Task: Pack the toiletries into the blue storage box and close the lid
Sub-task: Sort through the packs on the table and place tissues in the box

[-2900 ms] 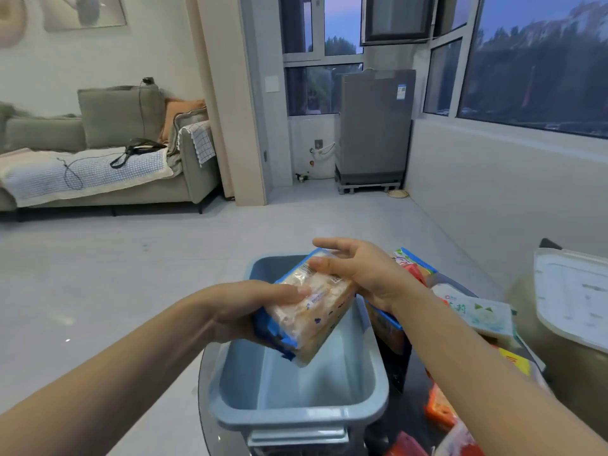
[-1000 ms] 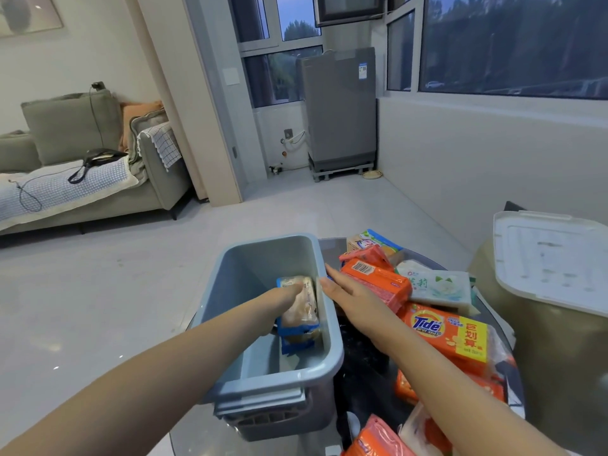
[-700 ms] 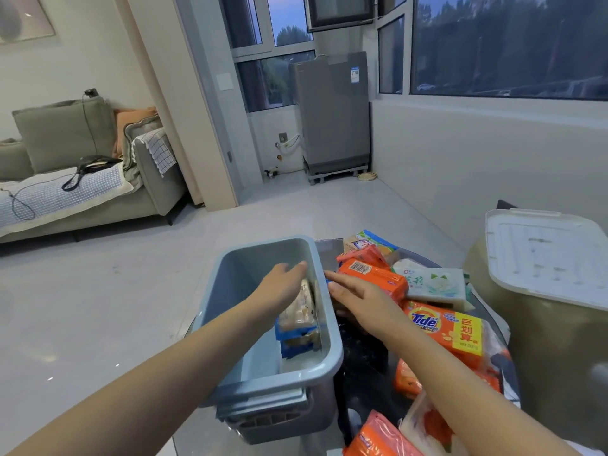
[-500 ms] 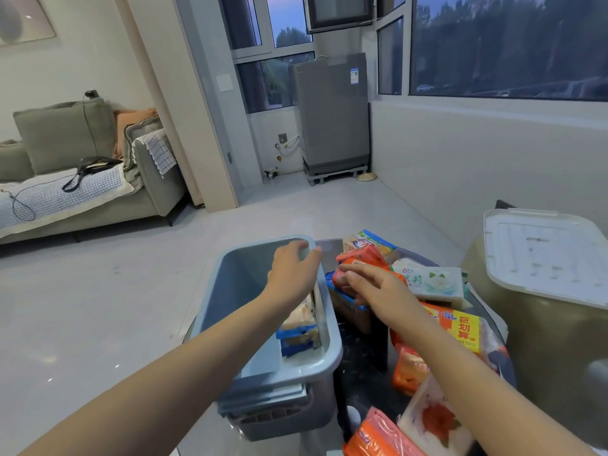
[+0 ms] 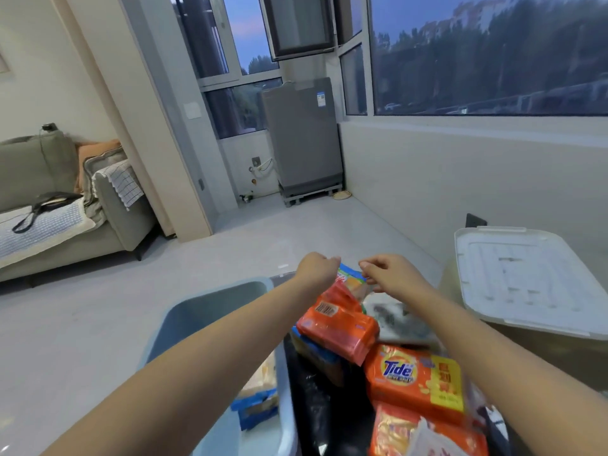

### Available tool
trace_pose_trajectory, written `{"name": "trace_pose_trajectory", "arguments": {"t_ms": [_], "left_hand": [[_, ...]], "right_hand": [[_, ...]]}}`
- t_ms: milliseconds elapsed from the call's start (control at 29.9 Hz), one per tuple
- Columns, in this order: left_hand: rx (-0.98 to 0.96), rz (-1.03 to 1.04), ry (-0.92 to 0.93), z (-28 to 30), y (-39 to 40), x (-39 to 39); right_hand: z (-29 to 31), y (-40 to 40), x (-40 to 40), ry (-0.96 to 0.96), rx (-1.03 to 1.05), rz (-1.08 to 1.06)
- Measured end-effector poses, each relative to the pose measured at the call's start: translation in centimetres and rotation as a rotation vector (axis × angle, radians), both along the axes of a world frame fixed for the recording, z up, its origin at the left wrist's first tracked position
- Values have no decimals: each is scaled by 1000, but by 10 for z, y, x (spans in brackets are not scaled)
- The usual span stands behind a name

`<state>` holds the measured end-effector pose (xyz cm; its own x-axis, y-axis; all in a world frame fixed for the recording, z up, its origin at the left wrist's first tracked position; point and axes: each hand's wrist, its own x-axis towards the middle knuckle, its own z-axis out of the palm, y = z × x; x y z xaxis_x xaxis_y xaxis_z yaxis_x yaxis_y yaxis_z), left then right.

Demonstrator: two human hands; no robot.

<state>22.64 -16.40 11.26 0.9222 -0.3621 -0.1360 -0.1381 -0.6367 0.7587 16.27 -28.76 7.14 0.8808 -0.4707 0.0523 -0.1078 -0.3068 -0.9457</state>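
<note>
— Where are the hands?

— Both are stretched out over the far end of the pile of packets. The left hand [image 5: 316, 267] has its fingers curled under, and its knuckles sit right at the edge of a colourful green-and-blue packet [image 5: 351, 280]. Whether it actually pinches that packet I cannot tell — the fingertips are hidden. The right hand [image 5: 388, 271] is just beside it, thumb and fingers bent in close together near the same packet's other edge; contact there is blurred too.

— And the box?

— The blue-grey plastic storage box [image 5: 214, 311] lies below and to the left of the left forearm, lid off. Inside it, under that forearm, a clear packet with blue printed ends [image 5: 258, 394] rests against the near right wall.

— What's below the hands?

— Just nearer than the left hand, an orange plastic-wrapped soap pack with a barcode [image 5: 339, 327] is tilted on top of a blue-edged pack. Beneath the right forearm there is an orange Tide soap bar pack with a yellow panel [image 5: 414, 378], and further orange packets nearer still.

— The lid?

— A white ribbed plastic lid [image 5: 526, 278] lies flat, well to the right of the right hand, on a beige surface.
</note>
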Motion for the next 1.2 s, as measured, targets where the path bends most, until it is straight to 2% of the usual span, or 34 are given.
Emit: {"name": "trace_pose_trajectory", "arguments": {"t_ms": [100, 200, 301, 434, 568, 668, 835, 1102, 1203], "left_hand": [[169, -3, -16, -9, -17, 24], [358, -66, 12, -17, -30, 46], [490, -95, 132, -24, -46, 69], [514, -78, 300, -38, -51, 89], [414, -41, 318, -50, -57, 97], [263, 39, 255, -47, -57, 97], [-9, 95, 126, -26, -53, 90], [-558, 155, 173, 25, -6, 44], [-678, 122, 199, 44, 26, 21]], "right_hand": [[-4, -14, 28, 144, -190, 19], [-3, -22, 51, 375, -393, 126], [-11, -29, 75, 567, -311, 227], [-28, -35, 99, 635, -101, 250], [-31, -37, 111, 663, -59, 185], [-30, -36, 111, 597, 81, 85], [-8, -37, 93, 340, 100, -50], [59, 3, 44, 12, 173, -108], [77, 31, 24, -56, 268, -66]]}}
